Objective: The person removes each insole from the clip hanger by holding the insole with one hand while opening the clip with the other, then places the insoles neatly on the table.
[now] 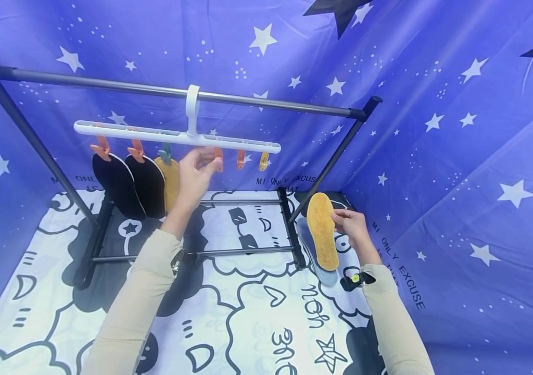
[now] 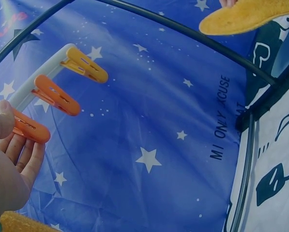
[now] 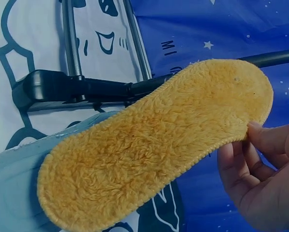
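I note blue curtain (image 1: 402, 172) ahead and at my right, creased, printed with white stars (image 1: 263, 39), black stars (image 1: 340, 11) and black lettering (image 1: 397, 263). Below: white cloth (image 1: 252, 307), cloud outlines, sunglasses motif (image 1: 249, 244). Black tubular rack (image 1: 276, 104) stands on cloth, curtain behind.

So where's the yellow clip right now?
In the head view, the yellow clip hangs at the right end of the white hanger, just right of an orange clip.
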`<state>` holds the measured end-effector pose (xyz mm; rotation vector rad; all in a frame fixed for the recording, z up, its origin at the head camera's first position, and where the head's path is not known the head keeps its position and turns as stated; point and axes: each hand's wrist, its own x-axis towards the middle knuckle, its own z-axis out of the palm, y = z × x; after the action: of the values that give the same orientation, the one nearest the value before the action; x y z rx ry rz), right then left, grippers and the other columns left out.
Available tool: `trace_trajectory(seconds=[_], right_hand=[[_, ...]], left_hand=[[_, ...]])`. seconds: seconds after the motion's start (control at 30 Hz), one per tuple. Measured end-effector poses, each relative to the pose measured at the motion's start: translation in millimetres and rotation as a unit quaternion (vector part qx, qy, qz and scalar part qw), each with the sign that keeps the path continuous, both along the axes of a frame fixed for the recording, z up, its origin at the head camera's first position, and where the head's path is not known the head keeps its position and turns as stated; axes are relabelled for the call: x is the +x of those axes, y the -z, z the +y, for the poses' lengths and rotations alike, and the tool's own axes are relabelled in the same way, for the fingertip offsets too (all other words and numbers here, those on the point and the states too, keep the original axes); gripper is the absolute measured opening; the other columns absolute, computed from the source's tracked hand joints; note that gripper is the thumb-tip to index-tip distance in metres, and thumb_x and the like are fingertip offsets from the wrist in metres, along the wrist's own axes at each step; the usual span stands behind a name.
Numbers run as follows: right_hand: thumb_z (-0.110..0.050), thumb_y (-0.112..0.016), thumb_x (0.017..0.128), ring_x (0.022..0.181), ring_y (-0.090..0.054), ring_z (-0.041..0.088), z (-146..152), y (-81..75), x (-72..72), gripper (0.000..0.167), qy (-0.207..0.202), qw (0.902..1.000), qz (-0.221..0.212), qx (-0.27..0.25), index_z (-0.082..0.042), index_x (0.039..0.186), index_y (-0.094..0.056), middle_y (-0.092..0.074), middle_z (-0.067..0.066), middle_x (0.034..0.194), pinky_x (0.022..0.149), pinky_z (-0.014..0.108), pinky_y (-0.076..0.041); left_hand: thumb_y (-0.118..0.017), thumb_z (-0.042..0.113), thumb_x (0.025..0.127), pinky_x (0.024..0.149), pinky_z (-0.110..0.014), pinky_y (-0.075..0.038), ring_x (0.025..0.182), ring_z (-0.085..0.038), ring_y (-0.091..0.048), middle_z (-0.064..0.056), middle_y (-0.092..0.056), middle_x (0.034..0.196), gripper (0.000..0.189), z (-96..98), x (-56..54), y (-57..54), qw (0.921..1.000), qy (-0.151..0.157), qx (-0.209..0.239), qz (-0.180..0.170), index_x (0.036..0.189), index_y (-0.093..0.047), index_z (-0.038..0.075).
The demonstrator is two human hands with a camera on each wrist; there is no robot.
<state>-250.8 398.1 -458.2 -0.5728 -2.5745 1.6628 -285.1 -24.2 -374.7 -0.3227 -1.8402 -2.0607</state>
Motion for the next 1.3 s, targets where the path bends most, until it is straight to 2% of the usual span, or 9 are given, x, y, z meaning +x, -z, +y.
trace_trajectory(seconds=[0.2, 0.33, 0.43, 0.5, 0.73, 0.83, 1.13, 1.3], right_hand=[[-0.011, -0.063, 0.101, 0.071, -0.065, 0.003, 4.0, 7.1, -4.3, 0.039, -0.007, 0.9994, -0.032, -0.005, 0.007, 0.134, -0.060, -0.066, -0.011, 0.083, 0.071, 0.024, -0.060], [-0.010, -0.063, 0.100, 0.069, -0.064, 0.002, 5.5, 12.7, -8.1, 0.038, -0.005, 0.9985, -0.055, -0.005, 0.007, 0.134, -0.060, -0.066, -0.011, 0.082, 0.085, 0.036, -0.061], [-0.010, -0.062, 0.101, 0.074, -0.065, 0.005, 6.6, 17.0, -10.6, 0.037, -0.004, 0.9977, -0.067, -0.006, 0.007, 0.134, -0.060, -0.065, -0.011, 0.082, 0.100, 0.050, -0.056], [-0.009, -0.061, 0.101, 0.078, -0.066, 0.008, 7.6, 19.2, -11.7, 0.037, -0.005, 0.9974, -0.071, -0.007, 0.007, 0.134, -0.060, -0.066, -0.010, 0.081, 0.103, 0.053, -0.054], [-0.011, -0.062, 0.101, 0.083, -0.067, 0.012, 8.2, 25.0, -13.7, 0.037, -0.016, 0.9965, -0.081, 0.011, 0.008, 0.133, -0.060, -0.069, -0.005, 0.088, 0.084, 0.036, -0.063], [-0.011, -0.062, 0.101, 0.081, -0.066, 0.011, 7.8, 27.1, -13.9, 0.037, -0.016, 0.9966, -0.080, 0.012, 0.009, 0.133, -0.060, -0.069, -0.003, 0.092, 0.084, 0.037, -0.063], [-0.008, -0.062, 0.100, 0.078, -0.065, 0.010, 8.0, 32.4, -14.6, 0.037, -0.017, 0.9971, -0.074, 0.007, 0.011, 0.132, -0.060, -0.067, -0.006, 0.085, 0.076, 0.032, -0.063], [-0.009, -0.062, 0.100, 0.081, -0.065, 0.012, 7.8, 34.9, -15.5, 0.038, -0.015, 0.9967, -0.078, 0.017, 0.009, 0.133, -0.060, -0.068, -0.003, 0.090, 0.085, 0.038, -0.062]], left_hand=[[-0.070, -0.003, 0.093, 0.085, -0.018, -0.057, 0.089, -0.004, -0.064, -0.030, -0.067, 0.113, 0.028, -0.6, -0.5, 0.9, 1.0000, 0.000, -0.001, 0.003, 0.118, -0.063, -0.013], [-0.070, -0.003, 0.093, 0.086, -0.018, -0.057, 0.091, -0.005, -0.064, -0.030, -0.067, 0.113, 0.028, 0.2, -0.6, 0.7, 1.0000, 0.000, -0.002, 0.000, 0.118, -0.063, -0.013], [-0.070, -0.003, 0.093, 0.086, -0.018, -0.056, 0.091, -0.005, -0.064, -0.029, -0.067, 0.113, 0.028, 0.7, -0.3, 0.1, 1.0000, 0.000, -0.001, -0.001, 0.118, -0.063, -0.013], [-0.070, -0.004, 0.092, 0.086, -0.018, -0.056, 0.091, -0.004, -0.064, -0.029, -0.068, 0.113, 0.028, 0.8, 0.0, -0.3, 1.0000, 0.001, 0.000, -0.002, 0.118, -0.063, -0.013], [-0.069, -0.004, 0.093, 0.086, -0.018, -0.057, 0.091, -0.006, -0.064, -0.028, -0.068, 0.112, 0.028, 0.7, 0.7, -0.8, 1.0000, 0.002, 0.002, -0.002, 0.118, -0.063, -0.013], [-0.069, -0.003, 0.093, 0.086, -0.018, -0.057, 0.092, -0.007, -0.064, -0.027, -0.068, 0.112, 0.028, 0.5, 0.4, -0.1, 1.0000, 0.000, 0.000, -0.003, 0.118, -0.063, -0.013], [-0.069, -0.004, 0.093, 0.084, -0.018, -0.057, 0.088, -0.003, -0.065, -0.029, -0.068, 0.113, 0.028, 0.3, -0.1, 0.7, 1.0000, -0.002, 0.000, 0.001, 0.118, -0.063, -0.013], [-0.069, -0.004, 0.093, 0.084, -0.018, -0.057, 0.088, -0.003, -0.065, -0.029, -0.068, 0.113, 0.028, 0.3, -0.2, 0.6, 1.0000, 0.001, 0.001, 0.001, 0.119, -0.063, -0.013]])
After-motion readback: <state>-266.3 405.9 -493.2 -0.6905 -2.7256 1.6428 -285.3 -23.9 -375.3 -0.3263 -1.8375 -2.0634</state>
